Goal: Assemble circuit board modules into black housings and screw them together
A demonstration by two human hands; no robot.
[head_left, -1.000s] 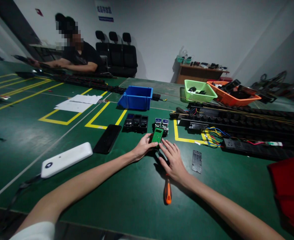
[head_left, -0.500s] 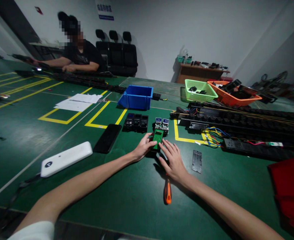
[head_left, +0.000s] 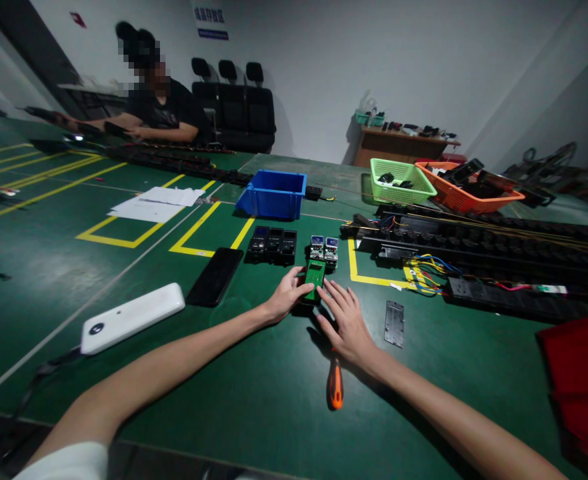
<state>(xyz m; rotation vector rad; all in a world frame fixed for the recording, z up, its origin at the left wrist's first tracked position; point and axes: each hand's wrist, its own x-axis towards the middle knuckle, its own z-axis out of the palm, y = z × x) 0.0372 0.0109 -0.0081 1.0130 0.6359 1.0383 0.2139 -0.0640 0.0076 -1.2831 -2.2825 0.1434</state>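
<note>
A green circuit board (head_left: 316, 274) in a dark casing is held by my left hand (head_left: 288, 295), its thumb on the board's left edge. My right hand (head_left: 345, 320) is spread at the board's right side, fingertips near or touching its edge, and grips nothing. Beyond the board stand two small modules (head_left: 324, 248) with blue tops. Several black casings (head_left: 273, 245) lie in a row to their left. An orange-handled screwdriver (head_left: 336, 385) lies below my right hand, which partly covers it. A flat dark cover (head_left: 395, 324) rests to the right.
A black phone (head_left: 215, 277) and a white device (head_left: 134, 319) lie left. Behind are a blue bin (head_left: 277, 194), a green basket (head_left: 401, 181) and an orange basket (head_left: 474, 196). Black rails with wires (head_left: 474, 243) fill the right. A person (head_left: 167, 110) works across the table.
The person across the table has shifted their hands and a dark part there. My hands and the board have hardly moved.
</note>
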